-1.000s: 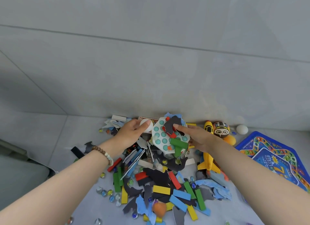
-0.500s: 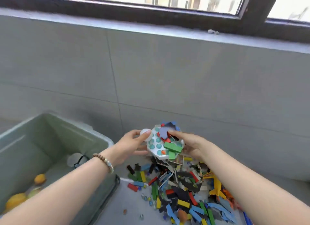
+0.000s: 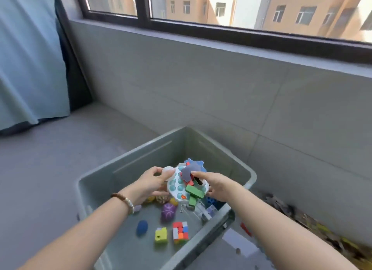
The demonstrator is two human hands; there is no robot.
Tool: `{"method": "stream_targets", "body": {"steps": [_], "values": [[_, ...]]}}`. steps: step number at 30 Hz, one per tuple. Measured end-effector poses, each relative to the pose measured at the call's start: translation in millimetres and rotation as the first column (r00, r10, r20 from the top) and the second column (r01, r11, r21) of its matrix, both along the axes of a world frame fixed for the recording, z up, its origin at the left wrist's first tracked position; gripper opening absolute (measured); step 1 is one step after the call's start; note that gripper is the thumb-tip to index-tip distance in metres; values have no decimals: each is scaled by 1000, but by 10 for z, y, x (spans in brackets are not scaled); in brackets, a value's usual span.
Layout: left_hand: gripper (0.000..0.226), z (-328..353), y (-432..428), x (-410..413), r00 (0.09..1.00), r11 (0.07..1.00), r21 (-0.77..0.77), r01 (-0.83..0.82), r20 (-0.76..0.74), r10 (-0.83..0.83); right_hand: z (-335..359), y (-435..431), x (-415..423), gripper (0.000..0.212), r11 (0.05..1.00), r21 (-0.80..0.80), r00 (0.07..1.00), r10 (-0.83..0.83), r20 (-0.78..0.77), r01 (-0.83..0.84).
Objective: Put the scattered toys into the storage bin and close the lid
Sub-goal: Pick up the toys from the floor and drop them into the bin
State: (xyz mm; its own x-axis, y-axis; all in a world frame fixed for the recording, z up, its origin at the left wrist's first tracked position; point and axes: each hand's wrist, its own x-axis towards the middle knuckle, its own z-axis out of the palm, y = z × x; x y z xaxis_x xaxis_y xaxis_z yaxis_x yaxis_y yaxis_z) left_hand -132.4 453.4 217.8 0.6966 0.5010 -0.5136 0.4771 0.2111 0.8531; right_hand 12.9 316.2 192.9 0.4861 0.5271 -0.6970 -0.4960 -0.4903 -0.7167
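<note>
A grey-green storage bin (image 3: 203, 145) stands open on the floor, no lid in view. Over its middle I hold a white pop toy with teal bubbles (image 3: 178, 186), loaded with green blocks (image 3: 194, 193), a red piece and grey and blue foam shapes (image 3: 189, 172). My left hand (image 3: 150, 184) grips the toy's left edge, thumb on a white ball (image 3: 168, 171). My right hand (image 3: 217, 186) grips the right edge, thumb pressing on the pile. Inside the bin lie a colourful cube (image 3: 180, 232), a yellow-green block (image 3: 161, 235), a blue ball (image 3: 142, 227) and a purple ball (image 3: 168, 211).
The scattered toy pile (image 3: 314, 227) lies blurred on the floor to the right of the bin, along the tiled wall (image 3: 221, 100). A blue curtain (image 3: 30, 58) hangs at the left. A dark-framed window (image 3: 221, 6) runs above.
Both hands lifted the loaded pop toy from the floor pile and carried it left, over the open bin. The view swung left with them.
</note>
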Motion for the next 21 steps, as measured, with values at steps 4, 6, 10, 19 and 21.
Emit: {"method": "stream_targets", "body": {"steps": [4, 6, 10, 19, 21], "values": [[35, -647, 247, -273, 990, 994, -61, -89, -113, 81, -647, 390, -234, 61, 979, -129, 987, 158, -29, -160], [38, -917, 290, -333, 982, 985, -112, -135, -147, 118, -886, 471, -300, 48, 972, -148, 983, 173, -59, -180], [47, -1267, 316, -370, 958, 988, 20, -152, -244, 152, -1138, 460, -306, 68, 938, -269, 967, 244, 71, -217], [40, -1014, 243, 37, 966, 900, 429, 72, -253, 43, -297, -145, 381, 71, 892, -370, 715, 435, 547, -259], [40, -773, 109, 285, 974, 844, 516, 147, -222, -34, -38, -436, 627, 69, 908, -359, 675, 406, 617, -217]]}}
